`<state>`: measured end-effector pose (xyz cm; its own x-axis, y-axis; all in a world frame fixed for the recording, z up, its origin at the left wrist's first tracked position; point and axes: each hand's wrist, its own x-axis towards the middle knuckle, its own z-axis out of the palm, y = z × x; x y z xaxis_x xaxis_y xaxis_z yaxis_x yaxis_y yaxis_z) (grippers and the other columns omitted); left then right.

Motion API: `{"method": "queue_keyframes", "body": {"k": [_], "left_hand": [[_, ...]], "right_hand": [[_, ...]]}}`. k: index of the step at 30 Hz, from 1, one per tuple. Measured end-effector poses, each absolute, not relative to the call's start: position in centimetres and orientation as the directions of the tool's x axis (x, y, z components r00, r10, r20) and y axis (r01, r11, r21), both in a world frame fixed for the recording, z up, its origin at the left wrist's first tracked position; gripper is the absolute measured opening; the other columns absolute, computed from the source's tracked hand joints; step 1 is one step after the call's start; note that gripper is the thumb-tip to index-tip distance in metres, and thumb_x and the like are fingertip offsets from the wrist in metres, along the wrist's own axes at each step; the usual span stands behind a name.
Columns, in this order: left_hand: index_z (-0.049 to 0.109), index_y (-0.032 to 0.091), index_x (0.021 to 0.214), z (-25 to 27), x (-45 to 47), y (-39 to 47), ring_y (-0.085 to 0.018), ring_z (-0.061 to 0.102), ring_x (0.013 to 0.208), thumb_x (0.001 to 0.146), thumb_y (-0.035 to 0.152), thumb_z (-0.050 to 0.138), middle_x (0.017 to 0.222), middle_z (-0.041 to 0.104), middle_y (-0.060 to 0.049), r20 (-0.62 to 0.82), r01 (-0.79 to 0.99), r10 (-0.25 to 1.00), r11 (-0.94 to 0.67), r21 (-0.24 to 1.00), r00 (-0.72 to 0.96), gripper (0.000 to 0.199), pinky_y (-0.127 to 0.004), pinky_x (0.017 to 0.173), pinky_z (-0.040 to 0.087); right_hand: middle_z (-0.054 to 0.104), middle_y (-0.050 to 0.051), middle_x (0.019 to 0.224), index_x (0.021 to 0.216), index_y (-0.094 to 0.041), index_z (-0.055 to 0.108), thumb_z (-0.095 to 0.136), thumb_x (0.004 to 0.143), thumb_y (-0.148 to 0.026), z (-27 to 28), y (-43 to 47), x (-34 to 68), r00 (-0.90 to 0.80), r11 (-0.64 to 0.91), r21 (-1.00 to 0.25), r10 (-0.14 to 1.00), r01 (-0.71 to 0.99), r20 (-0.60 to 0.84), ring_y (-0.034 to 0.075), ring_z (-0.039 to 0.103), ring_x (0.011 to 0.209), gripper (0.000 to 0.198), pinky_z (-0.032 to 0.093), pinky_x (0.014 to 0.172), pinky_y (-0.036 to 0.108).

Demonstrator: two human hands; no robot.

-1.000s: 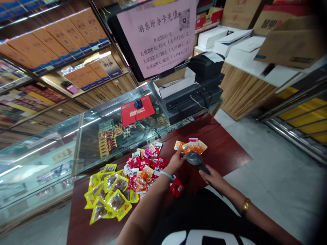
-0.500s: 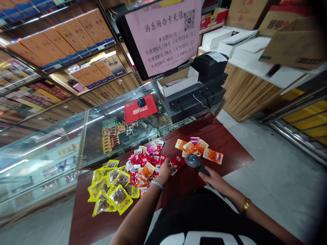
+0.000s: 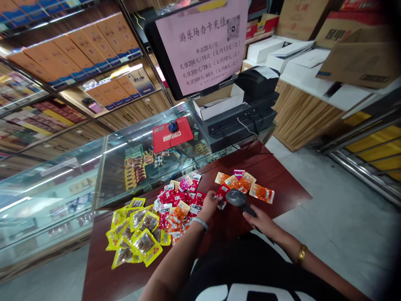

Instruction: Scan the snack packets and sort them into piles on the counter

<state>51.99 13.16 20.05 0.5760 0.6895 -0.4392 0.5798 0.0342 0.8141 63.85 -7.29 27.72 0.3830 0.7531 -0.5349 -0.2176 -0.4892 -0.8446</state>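
My left hand (image 3: 212, 205) is closed on the edge of a red snack packet (image 3: 222, 192), just above the dark red tabletop (image 3: 282, 179). In my right hand (image 3: 260, 220) is a grey barcode scanner (image 3: 237, 198), gripped by its handle, its head beside the red packet. Beyond the scanner lie several orange packets (image 3: 262, 193) with a magenta one (image 3: 239, 173) among them. To the left of my left hand is a mixed pile of red packets (image 3: 179, 197) and orange ones (image 3: 181, 211). Yellow snack packets (image 3: 145, 242) are heaped farther left.
A glass display counter (image 3: 125, 167) borders the table's far side, with a red mat (image 3: 183, 138) and a mouse (image 3: 172, 126) on it. Behind stand a monitor backed by a pink sign (image 3: 206, 50), a white box (image 3: 225, 106) and a black printer (image 3: 250, 81). Cartons (image 3: 357, 58) sit at right.
My left hand has moved right with the red packet, bringing it closer to the orange packets and the scanner head. The scanner stays nearly in place; its blue light no longer shows.
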Motion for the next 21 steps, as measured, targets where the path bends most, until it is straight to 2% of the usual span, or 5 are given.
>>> {"method": "queue_keyframes", "body": {"k": [4, 9, 11, 17, 21], "left_hand": [[0.058, 0.017, 0.111, 21.3, 51.8, 13.1, -0.019, 0.063, 0.097, 0.078, 0.027, 0.070, 0.105, 0.067, -0.009, -0.335, 0.618, 0.709, -0.179, 0.766, 0.620, 0.037, -0.032, 0.087, 0.048], [0.059, 0.012, 0.117, 23.9, 46.0, 15.6, -0.035, 0.047, 0.120, 0.074, 0.047, 0.072, 0.123, 0.057, -0.019, -0.226, 0.867, 0.838, -0.491, 0.085, 0.496, 0.057, -0.046, 0.101, 0.036], [0.059, 0.011, 0.118, 24.1, 44.3, 16.3, -0.036, 0.046, 0.120, 0.075, 0.047, 0.070, 0.125, 0.055, -0.019, -0.271, 0.865, 0.839, -0.501, -0.042, 0.472, 0.057, -0.047, 0.101, 0.035], [0.056, 0.015, 0.118, 23.6, 44.7, 15.9, -0.031, 0.051, 0.116, 0.084, 0.031, 0.059, 0.116, 0.061, -0.017, -0.356, 0.831, 0.761, -0.549, 0.090, 0.542, 0.038, -0.043, 0.102, 0.032], [0.055, 0.018, 0.117, 23.6, 45.9, 15.4, -0.025, 0.063, 0.099, 0.083, 0.035, 0.063, 0.099, 0.070, -0.011, -0.494, 0.875, 0.722, -0.402, 0.269, 0.484, 0.039, -0.033, 0.088, 0.040]], "right_hand": [[0.044, -0.009, 0.054, 0.113, -0.018, 0.055, 0.062, 0.077, -0.065, 27.5, -6.4, 63.6, 0.348, -0.512, -0.830, 0.754, -0.220, -0.557, 0.010, 0.040, 0.044, 0.059, 0.030, 0.046, 0.023], [0.045, -0.009, 0.055, 0.124, -0.017, 0.053, 0.063, 0.079, -0.062, 26.7, -5.4, 62.7, 0.285, -0.511, -0.832, 0.782, -0.217, -0.555, 0.010, 0.041, 0.046, 0.065, 0.032, 0.046, 0.023], [0.046, -0.009, 0.056, 0.125, -0.017, 0.053, 0.063, 0.079, -0.061, 26.3, -5.2, 62.3, 0.264, -0.512, -0.833, 0.791, -0.211, -0.553, 0.010, 0.041, 0.046, 0.065, 0.032, 0.046, 0.022], [0.055, -0.005, 0.062, 0.123, -0.018, 0.058, 0.064, 0.078, -0.062, 26.5, -4.8, 62.1, 0.260, -0.516, -0.839, 0.798, -0.171, -0.544, 0.011, 0.045, 0.048, 0.063, 0.034, 0.046, 0.023], [0.057, -0.004, 0.061, 0.123, -0.019, 0.060, 0.066, 0.076, -0.061, 27.3, -4.4, 62.4, 0.290, -0.522, -0.836, 0.784, -0.169, -0.548, 0.012, 0.048, 0.049, 0.063, 0.038, 0.048, 0.024]]}}
